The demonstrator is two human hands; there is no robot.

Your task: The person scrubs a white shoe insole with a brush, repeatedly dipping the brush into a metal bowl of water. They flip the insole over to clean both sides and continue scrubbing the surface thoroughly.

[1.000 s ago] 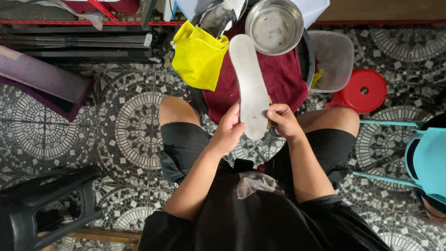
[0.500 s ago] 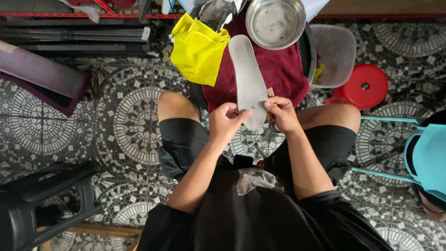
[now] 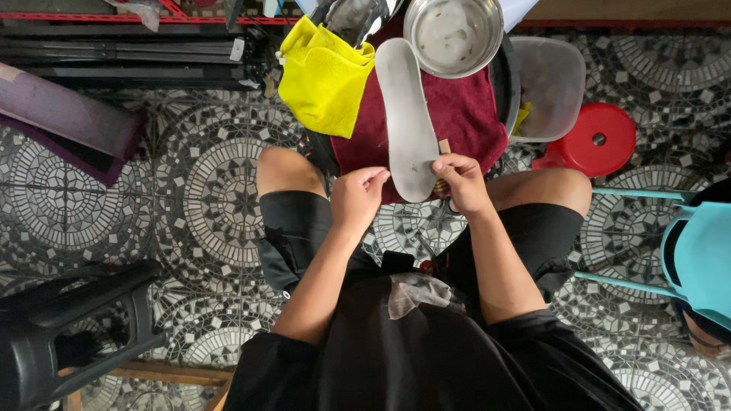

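pinching grey insole point(image 3: 407, 114), right hand point(image 3: 459, 181) hides a brush; left hand point(image 3: 356, 196) loosely curled, empty.

A black-and-white patterned tile floor point(image 3: 190, 198) carries everything. On it, at the top centre of the frame, lies a dark red cloth point(image 3: 464, 114), with a yellow cloth point(image 3: 324, 76) at its upper left edge. To the right stand a red stool point(image 3: 598, 141) and a clear plastic tub point(image 3: 548, 87). A turquoise chair point(image 3: 697, 251) (only partly in frame) stands at the right edge, a black stool point(image 3: 68, 327) at the lower left, a purple slab point(image 3: 65, 118) at the upper left
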